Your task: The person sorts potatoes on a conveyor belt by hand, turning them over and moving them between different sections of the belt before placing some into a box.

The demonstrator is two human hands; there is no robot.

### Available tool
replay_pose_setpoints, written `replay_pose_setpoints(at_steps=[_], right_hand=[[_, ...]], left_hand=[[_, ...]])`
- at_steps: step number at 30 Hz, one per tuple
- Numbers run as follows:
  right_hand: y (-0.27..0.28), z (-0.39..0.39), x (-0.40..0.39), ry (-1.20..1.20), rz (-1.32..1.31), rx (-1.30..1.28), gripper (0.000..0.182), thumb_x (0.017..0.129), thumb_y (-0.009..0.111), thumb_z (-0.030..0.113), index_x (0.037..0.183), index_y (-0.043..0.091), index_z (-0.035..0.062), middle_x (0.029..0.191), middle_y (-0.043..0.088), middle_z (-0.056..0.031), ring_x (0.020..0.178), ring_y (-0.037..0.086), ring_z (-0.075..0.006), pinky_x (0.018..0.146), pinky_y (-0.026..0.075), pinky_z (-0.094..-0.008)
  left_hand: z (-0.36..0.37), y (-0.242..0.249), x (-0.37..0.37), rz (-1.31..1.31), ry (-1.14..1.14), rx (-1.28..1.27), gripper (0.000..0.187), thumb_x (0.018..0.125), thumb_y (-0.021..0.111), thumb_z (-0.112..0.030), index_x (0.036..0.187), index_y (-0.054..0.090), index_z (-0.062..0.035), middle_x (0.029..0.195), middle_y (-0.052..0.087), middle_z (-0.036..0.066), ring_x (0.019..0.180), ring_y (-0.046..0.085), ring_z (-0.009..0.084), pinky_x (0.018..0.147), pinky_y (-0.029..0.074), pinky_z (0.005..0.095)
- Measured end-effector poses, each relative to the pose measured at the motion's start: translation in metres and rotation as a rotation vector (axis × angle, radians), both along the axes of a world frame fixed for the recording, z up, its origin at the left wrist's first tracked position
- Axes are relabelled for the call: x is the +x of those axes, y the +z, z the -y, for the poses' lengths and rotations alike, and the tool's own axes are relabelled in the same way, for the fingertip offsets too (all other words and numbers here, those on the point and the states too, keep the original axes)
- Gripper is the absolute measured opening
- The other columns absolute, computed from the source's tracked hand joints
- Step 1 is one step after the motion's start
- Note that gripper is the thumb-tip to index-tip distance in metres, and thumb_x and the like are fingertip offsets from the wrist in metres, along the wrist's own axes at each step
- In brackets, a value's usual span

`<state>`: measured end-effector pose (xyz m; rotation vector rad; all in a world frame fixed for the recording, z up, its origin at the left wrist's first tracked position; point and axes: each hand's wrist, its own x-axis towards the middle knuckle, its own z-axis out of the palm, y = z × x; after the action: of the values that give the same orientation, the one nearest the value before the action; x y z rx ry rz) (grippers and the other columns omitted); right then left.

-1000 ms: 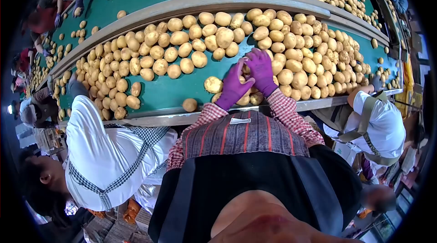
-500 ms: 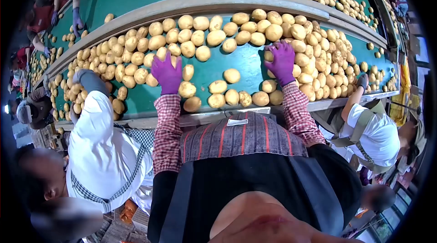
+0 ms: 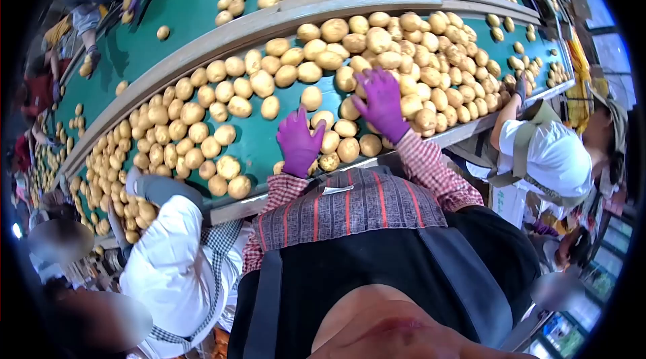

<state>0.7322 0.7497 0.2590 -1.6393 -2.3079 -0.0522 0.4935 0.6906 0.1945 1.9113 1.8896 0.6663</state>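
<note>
My left hand (image 3: 300, 145), in a purple glove, is over the green conveyor belt (image 3: 259, 152) near its front edge, with its fingers apart. A small group of potatoes (image 3: 346, 129) lies just right of it, some touching or partly under the glove. My right hand (image 3: 383, 104), also purple-gloved, reaches over the left side of a dense potato pile (image 3: 431, 76). Its fingers are spread and touch potatoes; none is clearly gripped. Loose potatoes (image 3: 262, 83) lie in a band beyond my left hand.
A wooden divider (image 3: 269, 19) separates this belt from a second green belt (image 3: 195, 6) carrying more potatoes. Co-workers in white shirts stand close at my left (image 3: 171, 265) and right (image 3: 548, 157). Gloved hands of others work across the far belt.
The view has turned somewhat. My left hand has moved right and nearer the belt's front edge, closer to my right hand. A far co-worker's hand now holds a potato.
</note>
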Motion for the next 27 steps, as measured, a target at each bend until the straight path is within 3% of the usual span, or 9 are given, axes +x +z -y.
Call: replay_pose_setpoints(at_steps=[4,8,11,15,17,19,21,23,27], right_hand=[[0.004,0.065,0.023,-0.081,0.018,-0.023,0.057,0.093,0.074,0.035,0.148,0.063,0.0220,0.158,0.053,-0.0137,0.147,0.043,-0.0430,0.121,0.033,-0.0610],[-0.001,0.057,0.056,-0.067,0.043,0.028,0.049,0.094,0.073,0.032,0.142,0.069,0.0253,0.155,0.057,-0.0094,0.142,0.049,-0.0409,0.120,0.035,-0.0608],[-0.003,0.036,0.084,-0.033,0.095,0.138,0.047,0.092,0.074,0.036,0.139,0.069,0.0286,0.148,0.062,-0.0066,0.136,0.056,-0.0339,0.116,0.041,-0.0592],[-0.021,0.011,0.137,-0.058,0.163,0.169,0.061,0.086,0.081,0.040,0.143,0.066,0.0242,0.147,0.061,-0.0102,0.137,0.055,-0.0349,0.116,0.041,-0.0591],[-0.005,-0.004,0.149,-0.154,-0.013,0.140,0.069,0.082,0.083,0.034,0.147,0.062,0.0227,0.151,0.057,-0.0128,0.140,0.052,-0.0388,0.121,0.036,-0.0579],[0.005,-0.009,0.147,-0.237,0.000,0.106,0.070,0.085,0.081,0.032,0.151,0.059,0.0235,0.153,0.056,-0.0134,0.144,0.049,-0.0400,0.122,0.034,-0.0585],[-0.042,-0.002,0.146,-0.386,0.140,0.210,0.073,0.085,0.081,0.034,0.153,0.057,0.0239,0.155,0.053,-0.0143,0.145,0.047,-0.0410,0.121,0.034,-0.0596],[-0.039,0.002,0.146,-0.465,-0.056,0.104,0.076,0.083,0.081,0.032,0.154,0.056,0.0303,0.157,0.051,-0.0158,0.147,0.044,-0.0429,0.122,0.031,-0.0645],[-0.058,-0.019,0.165,-0.301,-0.070,0.174,0.076,0.083,0.081,0.031,0.155,0.056,0.0303,0.160,0.048,-0.0167,0.151,0.040,-0.0445,0.124,0.029,-0.0637]], left_hand=[[-0.016,0.012,0.034,-0.110,-0.091,0.179,0.069,0.090,0.075,-0.054,0.145,0.062,-0.0151,0.111,0.065,0.011,0.103,0.061,0.0367,0.082,0.048,0.0569],[-0.022,0.014,0.038,0.177,-0.107,0.088,0.062,0.088,0.081,-0.043,0.141,0.067,-0.0153,0.102,0.065,0.010,0.097,0.063,0.0341,0.080,0.051,0.0511],[-0.027,-0.006,0.030,0.380,-0.158,0.168,0.061,0.089,0.084,-0.030,0.143,0.066,-0.0085,0.111,0.070,0.014,0.100,0.068,0.0353,0.086,0.055,0.0492],[-0.030,-0.028,0.033,1.085,-0.025,-0.215,0.049,0.100,0.075,-0.014,0.143,0.061,0.0032,0.133,0.069,0.014,0.122,0.066,0.0241,0.104,0.055,0.0380],[-0.041,-0.058,0.042,1.364,-0.065,-0.307,0.050,0.103,0.071,-0.015,0.148,0.056,0.0020,0.134,0.066,0.013,0.118,0.065,0.0198,0.098,0.057,0.0342],[-0.050,-0.035,0.060,1.241,-0.115,-0.336,0.039,0.105,0.070,-0.020,0.136,0.057,0.0013,0.130,0.065,0.013,0.121,0.065,0.0225,0.106,0.054,0.0359],[-0.058,-0.052,0.079,1.167,-0.182,-0.278,0.042,0.103,0.074,-0.022,0.135,0.059,0.0011,0.122,0.065,0.009,0.106,0.064,0.0167,0.095,0.056,0.0319],[-0.056,-0.008,0.102,1.222,-0.135,-0.371,0.047,0.104,0.073,-0.021,0.142,0.056,0.0007,0.127,0.065,0.010,0.112,0.064,0.0175,0.099,0.056,0.0320],[-0.053,-0.028,0.133,1.313,-0.108,-0.380,0.049,0.107,0.067,-0.016,0.151,0.052,0.0000,0.140,0.062,0.012,0.125,0.061,0.0192,0.107,0.054,0.0333]])
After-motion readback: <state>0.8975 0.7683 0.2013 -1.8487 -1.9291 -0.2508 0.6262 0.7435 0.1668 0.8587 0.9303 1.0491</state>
